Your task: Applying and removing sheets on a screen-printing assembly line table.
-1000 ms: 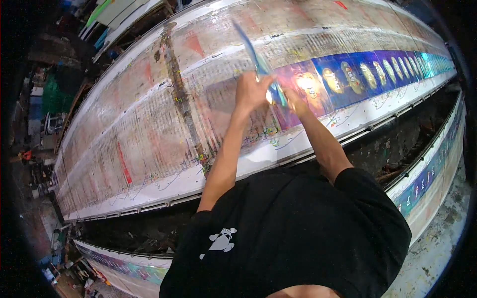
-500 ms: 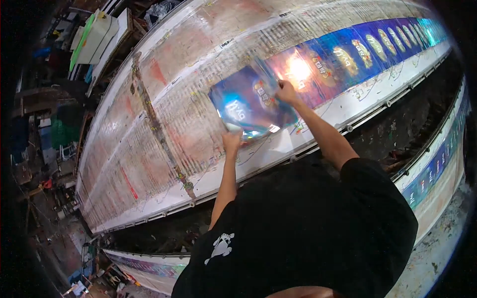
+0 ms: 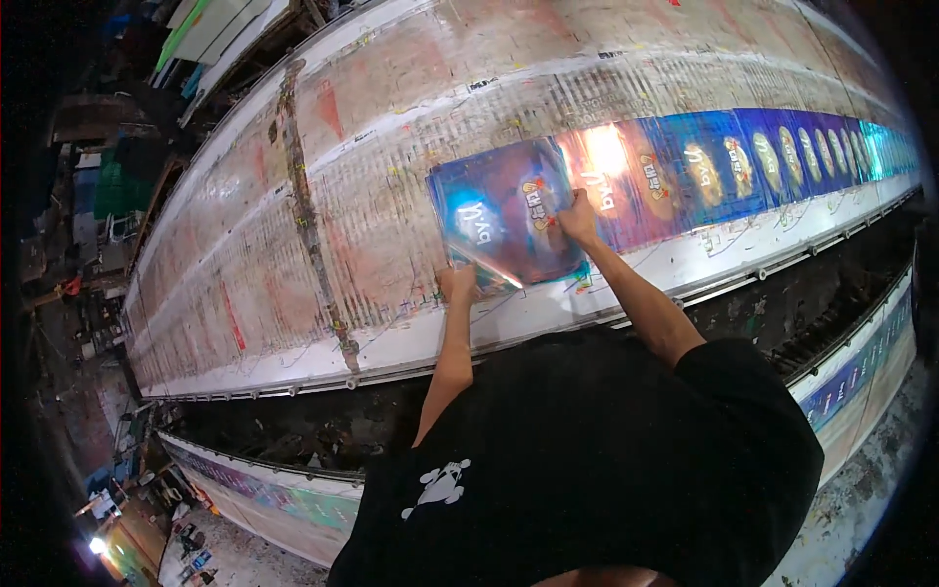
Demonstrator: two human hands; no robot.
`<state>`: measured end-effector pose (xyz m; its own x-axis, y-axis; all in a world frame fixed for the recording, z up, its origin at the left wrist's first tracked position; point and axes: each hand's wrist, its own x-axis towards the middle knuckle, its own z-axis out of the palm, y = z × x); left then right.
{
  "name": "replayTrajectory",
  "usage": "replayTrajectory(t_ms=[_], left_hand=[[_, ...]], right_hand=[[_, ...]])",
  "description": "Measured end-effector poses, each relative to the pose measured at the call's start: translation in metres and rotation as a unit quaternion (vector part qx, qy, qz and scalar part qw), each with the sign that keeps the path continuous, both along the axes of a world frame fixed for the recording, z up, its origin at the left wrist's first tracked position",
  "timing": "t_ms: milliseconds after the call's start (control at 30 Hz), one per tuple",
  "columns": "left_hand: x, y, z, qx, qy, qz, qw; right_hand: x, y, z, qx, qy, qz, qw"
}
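Sheet (image 3: 504,210), glossy blue-purple, lies on the long table (image 3: 381,235) at the left end of a row of similar sheets (image 3: 704,166). Its upper part looks flat; the lower-left corner appears lifted or folded, with a bright diagonal line across it. Left hand (image 3: 458,282) pinches at that corner, fingers closed on the film. Right hand (image 3: 579,215) has its fingers curled at the right edge, gripping it by appearance; the exact thumb placement is too small to tell. Right edge sits against the neighbouring sheet; cannot tell whether the two overlap or merely meet. White strip (image 3: 548,305) runs along the near side of the table, just below the lower edge. Judgement on handling: keep the right hand's edge true to the neighbour as the reference, and match the upper edge to the row's line before letting the left corner down. Lower that corner evenly under light tension, since a quick release could crease thin film or trap a bubble. Avoid dragging, which could skew the sheet.
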<state>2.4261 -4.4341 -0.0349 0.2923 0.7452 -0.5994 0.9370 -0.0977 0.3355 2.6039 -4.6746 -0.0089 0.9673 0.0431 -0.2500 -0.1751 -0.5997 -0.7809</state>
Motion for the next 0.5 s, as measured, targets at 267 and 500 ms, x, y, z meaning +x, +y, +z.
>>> replayTrajectory(t_ms=[267,500], left_hand=[[0.008,0.017,0.021,-0.413,-0.115,0.142,0.892],[0.100,-0.058,0.166,-0.272,-0.407,-0.115,0.865]], right_hand=[[-0.007,-0.010,0.006,-0.035,0.017,-0.004,0.999],[0.025,-0.058,-0.021,0.141,0.150,-0.032,0.978]])
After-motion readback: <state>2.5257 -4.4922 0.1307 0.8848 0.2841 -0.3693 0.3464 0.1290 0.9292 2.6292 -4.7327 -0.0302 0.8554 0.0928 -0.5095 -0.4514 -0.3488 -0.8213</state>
